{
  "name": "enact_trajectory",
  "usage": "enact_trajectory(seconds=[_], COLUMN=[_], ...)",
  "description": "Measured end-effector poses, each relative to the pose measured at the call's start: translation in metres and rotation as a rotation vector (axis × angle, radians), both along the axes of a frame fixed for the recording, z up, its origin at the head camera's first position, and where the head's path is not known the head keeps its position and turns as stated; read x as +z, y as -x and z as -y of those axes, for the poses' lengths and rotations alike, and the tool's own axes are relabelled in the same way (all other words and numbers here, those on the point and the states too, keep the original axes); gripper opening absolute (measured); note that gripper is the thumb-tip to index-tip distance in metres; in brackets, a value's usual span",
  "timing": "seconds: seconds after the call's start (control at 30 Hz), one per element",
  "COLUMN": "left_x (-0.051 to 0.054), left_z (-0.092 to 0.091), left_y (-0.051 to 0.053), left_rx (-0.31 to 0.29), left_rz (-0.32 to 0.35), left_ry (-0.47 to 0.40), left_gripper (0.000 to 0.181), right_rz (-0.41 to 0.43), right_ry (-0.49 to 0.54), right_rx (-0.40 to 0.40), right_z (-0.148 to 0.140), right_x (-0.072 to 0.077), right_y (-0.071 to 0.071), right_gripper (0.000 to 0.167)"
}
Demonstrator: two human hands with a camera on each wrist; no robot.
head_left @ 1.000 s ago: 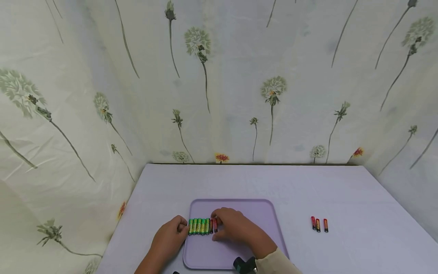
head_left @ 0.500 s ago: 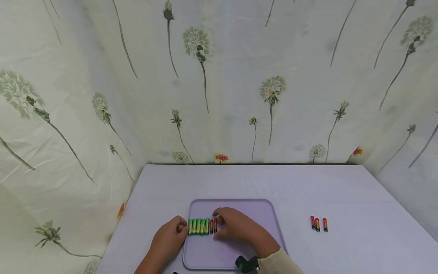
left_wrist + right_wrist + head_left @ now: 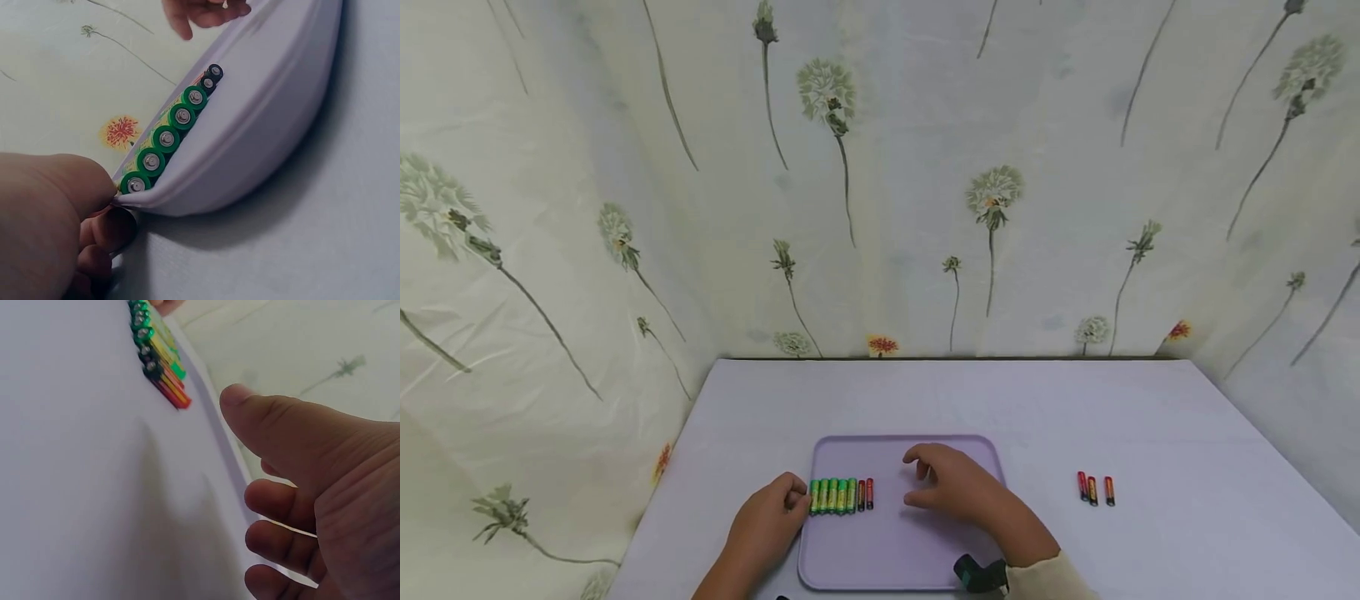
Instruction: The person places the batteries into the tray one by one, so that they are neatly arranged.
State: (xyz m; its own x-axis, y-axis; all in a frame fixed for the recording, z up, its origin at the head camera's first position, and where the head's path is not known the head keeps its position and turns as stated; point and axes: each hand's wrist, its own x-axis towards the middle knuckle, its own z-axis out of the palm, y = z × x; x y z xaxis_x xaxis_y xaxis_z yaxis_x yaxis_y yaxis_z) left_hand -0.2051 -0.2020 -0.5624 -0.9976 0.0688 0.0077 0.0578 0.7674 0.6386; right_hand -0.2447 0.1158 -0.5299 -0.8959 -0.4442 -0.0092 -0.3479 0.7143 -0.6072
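A purple tray (image 3: 898, 554) lies on the table. Along its left side stretches a row of several green batteries (image 3: 832, 497), with two thinner red-and-black batteries (image 3: 866, 495) at the row's right end. My left hand (image 3: 767, 517) holds the tray's left rim; in the left wrist view its thumb (image 3: 81, 184) sits at the rim beside the nearest green battery, fingers curled below. Over the tray, right of the row, my right hand (image 3: 955, 487) is apart from the batteries. The right wrist view shows its thumb (image 3: 275, 422) and fingers spread, holding nothing.
Three more red-and-black batteries (image 3: 1092, 492) lie on the white table (image 3: 1150, 425) to the right of the tray. A flower-printed cloth (image 3: 910, 167) hangs behind and at both sides. A black device (image 3: 979, 575) is at my right wrist.
My right hand has drawn away to the right from the two red-and-black batteries, which stay beside the green ones. The left hand keeps its place at the tray rim.
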Motion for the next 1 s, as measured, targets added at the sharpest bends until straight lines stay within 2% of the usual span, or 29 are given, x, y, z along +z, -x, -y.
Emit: enact_trajectory(seconds=[0.3, 0.5, 0.73, 1.0], left_x=[0.0, -0.001, -0.005, -0.003], left_z=[0.001, 0.0, -0.001, -0.002], left_y=[0.001, 0.001, 0.001, 0.001], left_rx=[0.006, 0.011, 0.023, 0.016], left_rz=[0.004, 0.007, 0.009, 0.006], left_ry=[-0.014, -0.011, -0.009, -0.002], left_gripper=[0.01, 0.01, 0.007, 0.009], right_rz=[0.02, 0.027, -0.001, -0.003], right_ry=[-0.019, -0.034, -0.053, -0.046], right_rx=[-0.128, -0.22, -0.253, -0.305], right_z=[-0.034, -0.06, -0.091, -0.123], right_x=[0.008, 0.009, 0.007, 0.009], right_y=[0.0, -0.006, -0.014, -0.023], right_gripper=[0.05, 0.048, 0.05, 0.053])
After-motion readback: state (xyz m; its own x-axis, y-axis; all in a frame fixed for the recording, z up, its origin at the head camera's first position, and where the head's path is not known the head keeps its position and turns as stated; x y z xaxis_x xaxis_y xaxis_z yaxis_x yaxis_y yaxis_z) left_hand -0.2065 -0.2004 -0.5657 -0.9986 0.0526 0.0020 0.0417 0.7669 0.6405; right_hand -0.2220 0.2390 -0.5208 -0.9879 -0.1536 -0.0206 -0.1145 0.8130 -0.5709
